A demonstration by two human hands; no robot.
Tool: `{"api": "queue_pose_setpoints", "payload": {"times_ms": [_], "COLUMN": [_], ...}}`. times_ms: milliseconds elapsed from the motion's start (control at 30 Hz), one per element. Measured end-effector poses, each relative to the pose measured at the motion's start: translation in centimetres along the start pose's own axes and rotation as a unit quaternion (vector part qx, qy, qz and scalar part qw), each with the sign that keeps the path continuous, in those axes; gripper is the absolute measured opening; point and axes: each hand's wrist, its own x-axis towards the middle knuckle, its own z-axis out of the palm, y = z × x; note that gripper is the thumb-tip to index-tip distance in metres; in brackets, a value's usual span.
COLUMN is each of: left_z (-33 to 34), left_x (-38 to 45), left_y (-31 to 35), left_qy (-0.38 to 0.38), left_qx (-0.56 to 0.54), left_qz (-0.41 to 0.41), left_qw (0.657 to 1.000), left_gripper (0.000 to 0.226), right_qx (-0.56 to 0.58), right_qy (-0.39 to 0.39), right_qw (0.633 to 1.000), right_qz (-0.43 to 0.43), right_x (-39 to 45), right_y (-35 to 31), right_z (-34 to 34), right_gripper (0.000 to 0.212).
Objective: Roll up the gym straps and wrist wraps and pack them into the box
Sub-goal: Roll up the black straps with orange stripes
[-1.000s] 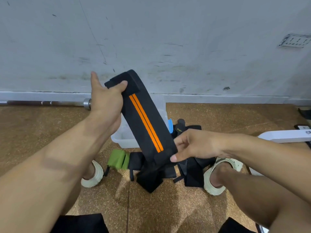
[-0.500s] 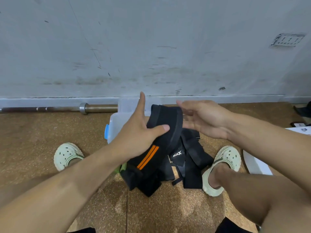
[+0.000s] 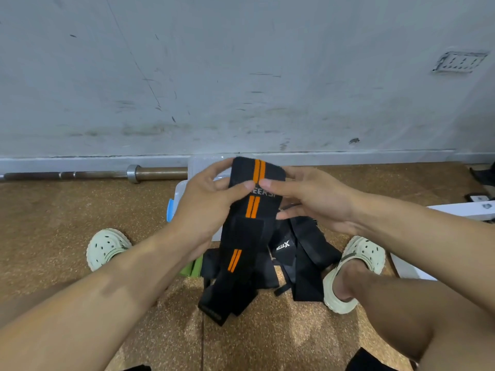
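1. My left hand (image 3: 211, 194) grips the black wrist wrap (image 3: 251, 226) with orange stripes, thumb across its front and fingers curled behind the upper left edge.
2. My right hand (image 3: 310, 196) pinches the same wrap from the 3 o'clock side, thumb tip meeting my left thumb on the lettering, fingers curled behind.
3. The wrap is folded over at the top between both hands, and its loose tail hangs toward 6 o'clock, ending just above the floor (image 3: 80, 210).
4. Behind my hands, toward 12 o'clock, sits the clear plastic box (image 3: 198, 167) with a blue latch (image 3: 169, 210) on its left side; my hands hide most of it.
5. A heap of black straps (image 3: 302, 253) lies on the floor under the wrap, toward 5 o'clock, between my two pale shoes (image 3: 107, 247).
6. A green strap (image 3: 191, 269) peeks out at the heap's 9 o'clock edge.
7. A barbell (image 3: 93, 174) lies along the wall's foot at 10 o'clock.
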Motion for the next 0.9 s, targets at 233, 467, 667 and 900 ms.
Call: {"api": "queue_pose_setpoints", "payload": {"times_ms": [233,467,667,900], "left_z": [0.0,-0.6,-0.9,-0.2], "left_x": [-0.1,0.2,0.4,-0.2], "left_y": [-0.3,-0.4,-0.1,-0.5], "left_qy": [-0.017,-0.027,-0.036,0.034], "left_qx": [0.022,0.049,0.077,0.149], "left_qz": [-0.001,0.009,0.003,0.061], "left_qw": [1.000,0.998,0.996,0.986], "left_gripper": [0.043,0.038,0.037,0.035], "right_qx": [0.045,-0.115,-0.182,0.024], "right_qy": [0.102,0.102,0.052,-0.019], "right_qw": [0.991,0.984,0.977,0.999], "right_qz": [-0.067,-0.088,-0.096,0.027], "right_x": [0.1,-0.4,-1.2,-1.7], "right_y": [-0.3,-0.6,-1.2,-1.2], "right_z": [-0.1,-0.6,-0.7,0.3], "right_gripper": [0.029,0.029,0.027,0.012]}}
